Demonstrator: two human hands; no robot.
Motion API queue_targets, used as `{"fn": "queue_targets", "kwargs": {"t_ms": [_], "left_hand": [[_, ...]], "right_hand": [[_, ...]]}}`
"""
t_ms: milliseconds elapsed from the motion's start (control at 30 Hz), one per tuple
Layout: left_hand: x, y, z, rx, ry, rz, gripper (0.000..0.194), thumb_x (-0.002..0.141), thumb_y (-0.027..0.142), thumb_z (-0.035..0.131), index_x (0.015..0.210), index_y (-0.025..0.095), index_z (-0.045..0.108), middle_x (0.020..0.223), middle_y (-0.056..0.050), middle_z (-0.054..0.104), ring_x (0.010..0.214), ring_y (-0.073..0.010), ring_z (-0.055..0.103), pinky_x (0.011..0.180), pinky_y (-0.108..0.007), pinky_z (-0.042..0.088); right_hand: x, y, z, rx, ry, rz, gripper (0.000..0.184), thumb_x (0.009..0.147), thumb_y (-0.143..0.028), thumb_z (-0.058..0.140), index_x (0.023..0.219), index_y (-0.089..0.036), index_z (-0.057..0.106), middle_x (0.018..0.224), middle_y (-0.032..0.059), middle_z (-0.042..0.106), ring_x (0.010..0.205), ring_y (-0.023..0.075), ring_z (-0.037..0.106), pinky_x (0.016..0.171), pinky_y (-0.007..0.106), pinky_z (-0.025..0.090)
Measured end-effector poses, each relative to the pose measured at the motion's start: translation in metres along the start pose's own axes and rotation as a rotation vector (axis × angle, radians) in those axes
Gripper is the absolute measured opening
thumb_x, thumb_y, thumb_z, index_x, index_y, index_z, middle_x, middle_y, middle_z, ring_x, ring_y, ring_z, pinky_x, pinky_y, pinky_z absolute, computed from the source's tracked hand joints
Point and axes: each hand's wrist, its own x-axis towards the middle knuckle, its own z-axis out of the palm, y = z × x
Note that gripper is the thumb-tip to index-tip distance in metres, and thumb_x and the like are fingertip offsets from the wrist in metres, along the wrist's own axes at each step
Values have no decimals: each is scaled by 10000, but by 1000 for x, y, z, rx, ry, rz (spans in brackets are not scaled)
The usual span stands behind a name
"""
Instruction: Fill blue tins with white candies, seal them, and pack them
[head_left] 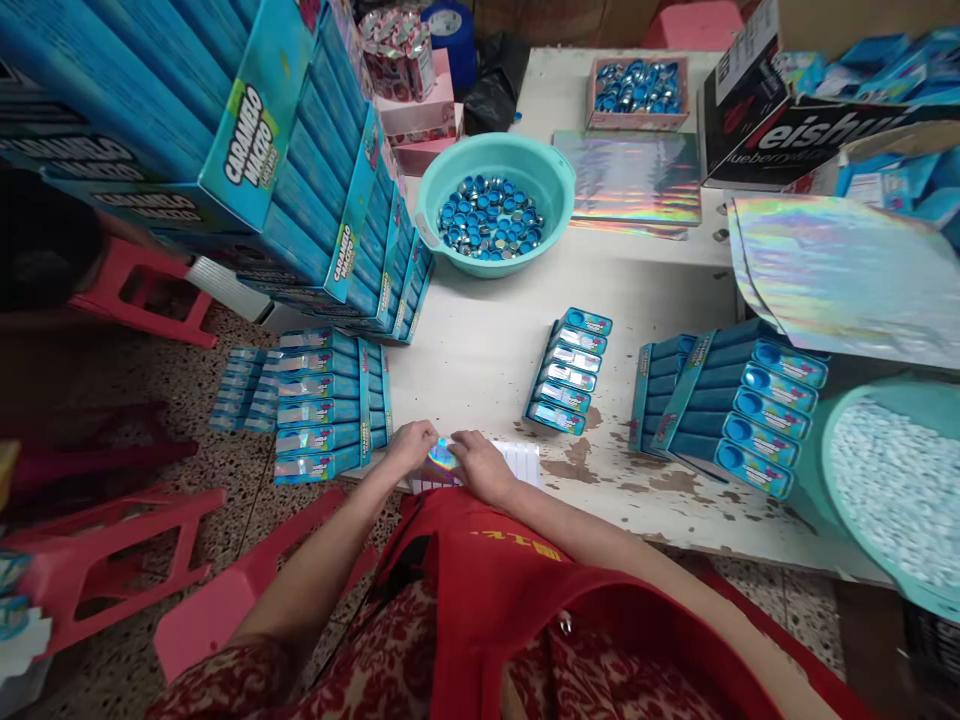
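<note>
At the table's front edge, my left hand [409, 447] pinches the left side of a small shiny holographic film piece [441, 458]. Fingers of my right hand [484, 467] close on the film's right side. Beneath both hands lies a whitish sheet with lines [525, 462], partly covered by them. Left of my left hand is a stack of blue candy boxes [322, 410] with silvery strips across their ends. A short row of blue boxes [568, 370] stands ahead and to the right, some of its ends carrying shiny strips.
Tall blue display cartons [300, 180] rise at the left. A turquoise basin [495, 262] holds small blue-and-silver caps; another basin [832, 480] holds pale pellets. More blue boxes [727, 405], holographic sheets [847, 270] and a black carton [787, 130] occupy the right. Red stools [135, 550] stand at left.
</note>
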Motion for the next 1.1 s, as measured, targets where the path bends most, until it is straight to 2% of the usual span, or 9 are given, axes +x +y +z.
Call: {"fn": "queue_targets", "kwargs": {"t_ms": [233, 333, 400, 500, 567, 633, 733, 900, 1100], "left_hand": [[7, 3, 3, -7, 35, -10, 196, 810, 231, 466, 798, 190, 657, 845, -47, 673, 843, -187, 587, 723, -270, 408], [-3, 11, 0, -223, 75, 202, 278, 843, 326, 458, 1030, 201, 622, 1057, -62, 644, 1031, -193, 542, 845, -286, 414], [-10, 22, -3, -468, -49, 377, 333, 811, 385, 507, 1061, 183, 593, 982, -58, 655, 956, -181, 569, 806, -276, 440], [-8, 52, -13, -610, -266, 423, 279, 799, 418, 493, 792, 155, 584, 621, 2, 585, 616, -128, 547, 616, -237, 434], [5, 80, -24, -571, -243, 455, 299, 819, 415, 446, 690, 162, 540, 536, 28, 513, 530, -104, 494, 564, -223, 404], [26, 114, -40, -528, -190, 537, 288, 830, 394, 418, 714, 162, 542, 538, 36, 495, 518, -96, 485, 552, -217, 394], [62, 165, -65, -526, -213, 640, 243, 828, 339, 406, 927, 162, 539, 548, 56, 484, 479, -93, 466, 508, -214, 383], [113, 219, -86, -471, -216, 726, 200, 771, 227, 420, 956, 173, 472, 508, 80, 416, 459, -89, 404, 453, -190, 326], [139, 238, -70, -423, -193, 586, 167, 752, 178, 421, 912, 183, 467, 514, 72, 411, 457, -87, 374, 460, -188, 310]], "right_hand": [[4, -2, -15, 102, -37, 175, 58, 832, -216, 586, 867, -198, 629, 898, 64, 655, 867, 192, 572, 726, 275, 406], [-6, 1, -33, 323, 80, 281, 10, 801, -198, 614, 792, -193, 617, 782, 19, 657, 734, 149, 581, 642, 235, 389], [-13, 7, -49, 467, 189, 326, 37, 781, -200, 625, 751, -189, 606, 705, -5, 641, 643, 128, 564, 596, 222, 379], [-18, 21, -75, 612, 401, 410, 100, 766, -258, 620, 705, -186, 587, 639, -17, 616, 575, 122, 541, 551, 220, 374], [-16, 36, -92, 642, 564, 482, 142, 764, -306, 600, 692, -186, 579, 623, -13, 609, 562, 131, 534, 544, 231, 379], [-9, 56, -111, 629, 718, 539, 169, 760, -345, 581, 699, -186, 581, 631, -4, 613, 572, 142, 535, 564, 248, 391], [5, 90, -140, 573, 879, 630, 167, 743, -349, 565, 715, -186, 589, 680, 11, 624, 626, 163, 547, 625, 277, 412], [26, 136, -174, 440, 1008, 787, 131, 676, -319, 597, 670, -189, 618, 807, 68, 611, 820, 221, 556, 749, 340, 439], [41, 163, -173, 427, 998, 925, 97, 641, -271, 589, 611, -181, 610, 938, 127, 585, 942, 274, 539, 839, 406, 429]]}}
